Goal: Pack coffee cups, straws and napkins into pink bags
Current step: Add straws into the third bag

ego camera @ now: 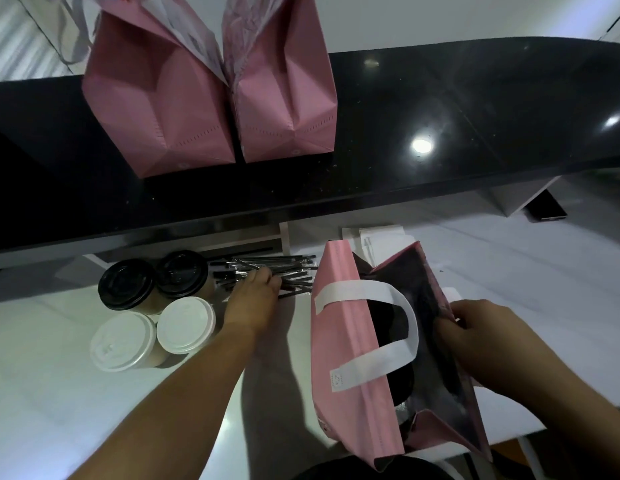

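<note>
Pink bag [339,327] held open by right hand [488,341], dark cup lid [398,375] inside

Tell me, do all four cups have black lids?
No: two cups have black lids, and two cups have white lids.

Glossy black counter [440,133] above white table [42,358]; dark phone [545,207] far right.

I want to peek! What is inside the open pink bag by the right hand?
Inside the open pink bag a dark round shape shows under the white handle, maybe a cup lid. The handle and shadow cover the rest, so I cannot tell more.
</note>
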The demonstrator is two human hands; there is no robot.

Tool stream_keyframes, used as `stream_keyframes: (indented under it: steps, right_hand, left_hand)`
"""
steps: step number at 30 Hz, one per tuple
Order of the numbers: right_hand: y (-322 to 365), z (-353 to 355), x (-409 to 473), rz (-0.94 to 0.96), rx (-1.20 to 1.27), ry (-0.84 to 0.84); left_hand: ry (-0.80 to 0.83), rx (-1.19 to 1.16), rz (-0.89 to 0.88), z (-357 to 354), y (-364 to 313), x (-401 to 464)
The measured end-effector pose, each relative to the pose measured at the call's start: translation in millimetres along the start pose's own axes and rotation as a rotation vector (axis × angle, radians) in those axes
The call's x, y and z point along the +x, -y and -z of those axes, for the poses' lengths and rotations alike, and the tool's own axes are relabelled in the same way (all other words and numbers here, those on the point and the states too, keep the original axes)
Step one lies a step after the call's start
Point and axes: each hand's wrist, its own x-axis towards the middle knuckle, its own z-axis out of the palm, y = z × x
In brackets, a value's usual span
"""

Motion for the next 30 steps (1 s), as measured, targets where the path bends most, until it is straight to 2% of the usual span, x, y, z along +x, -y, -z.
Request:
stream_keyframes:
  steps: [17,30]
  right_hand:
    - [0.4,-2.3,-1.0,-0.025,0.004,-0.013]
    - [2.6,-1.4,-0.2,-0.015,0.010,-0.002]
  left_hand:
    - [0.042,0.024,-0.024,0.5,4.1,5.7]
    - [0.022,0.174,-0.168,8.0,-3.3,0.7]
